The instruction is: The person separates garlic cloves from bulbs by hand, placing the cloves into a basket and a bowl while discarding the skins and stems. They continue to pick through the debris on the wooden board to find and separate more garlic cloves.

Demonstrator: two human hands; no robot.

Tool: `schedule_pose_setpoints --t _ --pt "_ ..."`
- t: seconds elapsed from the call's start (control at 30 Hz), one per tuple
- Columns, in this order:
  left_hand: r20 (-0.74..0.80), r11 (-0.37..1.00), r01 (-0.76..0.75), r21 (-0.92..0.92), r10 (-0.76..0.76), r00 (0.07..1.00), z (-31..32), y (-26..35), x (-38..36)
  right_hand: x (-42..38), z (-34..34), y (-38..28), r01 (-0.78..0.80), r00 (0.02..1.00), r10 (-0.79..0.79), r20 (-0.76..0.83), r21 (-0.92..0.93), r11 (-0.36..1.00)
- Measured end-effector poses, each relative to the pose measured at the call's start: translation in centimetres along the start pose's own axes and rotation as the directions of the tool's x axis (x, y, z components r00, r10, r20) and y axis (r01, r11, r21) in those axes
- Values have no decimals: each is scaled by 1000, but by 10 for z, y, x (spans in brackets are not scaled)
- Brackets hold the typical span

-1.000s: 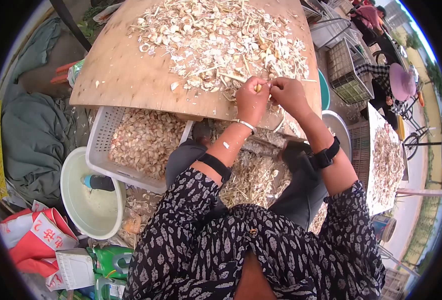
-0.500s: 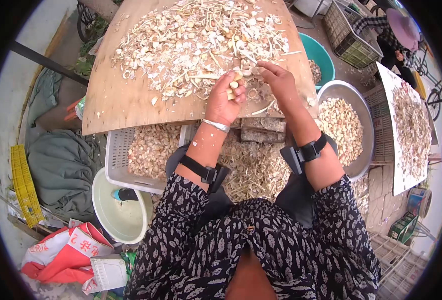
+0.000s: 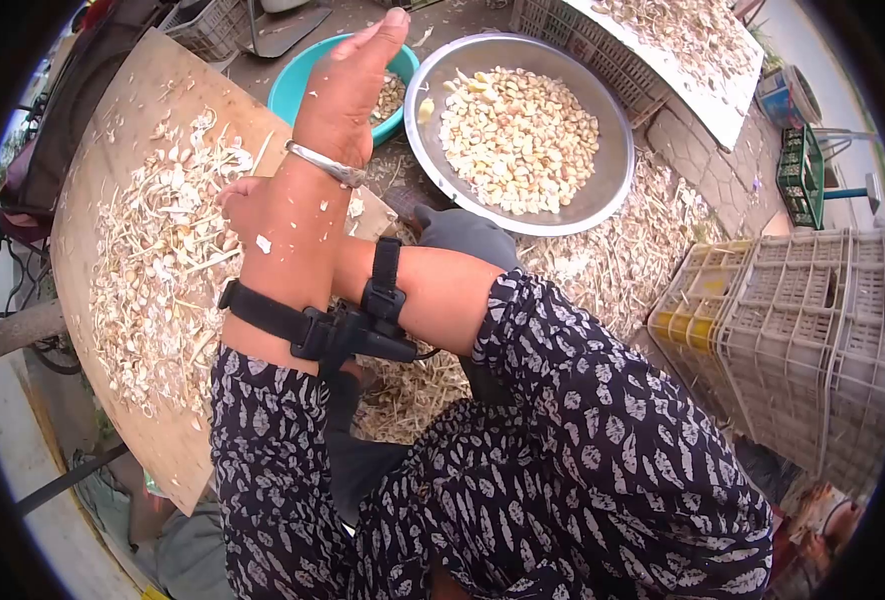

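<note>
My left hand [image 3: 353,85], with a silver bracelet at the wrist, reaches over the teal basin beside the metal bowl [image 3: 618,165]. Its fingers are stretched out, and nothing shows in it. Peeled garlic cloves [image 3: 523,135] fill much of the bowl; a pale clove [image 3: 426,109] shows near its left side, between hand and pile. My right hand [image 3: 243,205] is at the wooden board [image 3: 123,100], beside garlic pieces and stalks [image 3: 163,240]. The left forearm crosses in front of it and hides most of its fingers.
The teal basin [image 3: 288,88] holds more cloves. White crates [image 3: 793,320] stand at the right. A white board [image 3: 728,115] with garlic and a green crate [image 3: 801,175] are at the upper right. Peelings [image 3: 603,260] cover the ground below the bowl.
The view has turned right. My left hand has left the board for the bowl side, crossing over the right forearm, and has opened; the cloves it held are gone from it.
</note>
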State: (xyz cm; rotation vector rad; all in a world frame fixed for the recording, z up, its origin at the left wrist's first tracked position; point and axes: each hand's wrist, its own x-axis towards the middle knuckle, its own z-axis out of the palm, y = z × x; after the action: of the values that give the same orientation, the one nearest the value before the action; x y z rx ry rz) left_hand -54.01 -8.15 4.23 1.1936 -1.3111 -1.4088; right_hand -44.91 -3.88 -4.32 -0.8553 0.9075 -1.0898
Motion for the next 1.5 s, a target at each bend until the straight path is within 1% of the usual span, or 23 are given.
schedule_pose_setpoints --t 0.1,0.17,0.23,0.3,0.37,0.43,0.53,0.57,0.67,0.73,0.77,0.83,0.9,0.97,1.0,1.03,1.1,1.17,1.23,1.33,1.37,1.47,1.5 --pt "-159 912 -290 -290 253 954 -32 40 -23 7 5 8 43 997 -22 -69 314 948" --pt "-275 901 -386 -200 326 904 -81 59 -69 8 9 0 65 996 -29 -85 459 886" --pt "-281 885 -440 -156 387 878 -134 49 -119 2 6 -14 72 996 -83 -43 -212 975" --pt "-520 959 -281 43 261 813 -176 8 -172 -2 3 -13 64 998 -61 21 -273 960" --pt "-632 889 123 440 210 746 -201 -38 -213 -4 5 1 401 902 -384 197 -711 578" --pt "-455 441 272 855 388 801 -232 -91 -250 -11 5 10 586 795 -403 453 -746 317" --pt "-377 407 253 878 260 889 -218 -129 -269 -34 29 34 658 733 -261 628 -752 38" --pt "-356 324 260 910 286 890 -208 -124 -268 -40 35 40 694 694 -295 657 -719 31" --pt "-344 515 99 852 407 846 -231 -127 -264 -28 48 44 798 586 -296 754 -601 48" --pt "-451 792 49 609 295 842 -249 -102 -265 -18 55 41 719 683 -406 607 -659 222" --pt "-461 793 51 607 298 836 -267 -94 -265 -14 60 39 726 676 -403 617 -652 219" --pt "-582 710 176 682 381 719 -318 -87 -266 -15 69 30 773 628 -486 608 -558 301" --pt "-389 432 192 881 433 813 -365 -103 -265 -26 86 40 811 583 -477 657 -499 304" --pt "-374 283 267 921 460 805 -421 -113 -264 -34 91 48 895 444 -325 835 -429 121" --pt "-352 121 337 934 484 801 -436 -118 -264 -34 90 50 848 528 -241 814 -519 105" --pt "-464 177 448 876 561 685 -435 -104 -260 -30 91 49 845 534 -235 812 -525 106" --pt "-405 200 370 907 650 643 -420 -74 -247 -22 91 46 707 644 -335 688 -702 -82" --pt "-422 458 253 852 317 849 -382 -59 -228 -17 93 42 702 641 -432 635 -713 -6" --pt "-320 426 217 878 186 929 -360 -80 -210 -13 92 38 674 718 -432 546 -700 236" --pt "-280 235 244 941 137 950 -359 -99 -194 -10 94 41 649 741 -458 492 -701 297" --pt "-291 324 234 917 139 947 -365 -97 -191 -11 94 43 645 746 -447 493 -703 300" --pt "-446 607 235 759 222 867 -373 -65 -203 -20 105 35 248 957 -162 239 -393 886" --pt "-479 680 219 700 218 850 -366 -53 -209 -24 108 32 243 958 -156 240 -388 889"
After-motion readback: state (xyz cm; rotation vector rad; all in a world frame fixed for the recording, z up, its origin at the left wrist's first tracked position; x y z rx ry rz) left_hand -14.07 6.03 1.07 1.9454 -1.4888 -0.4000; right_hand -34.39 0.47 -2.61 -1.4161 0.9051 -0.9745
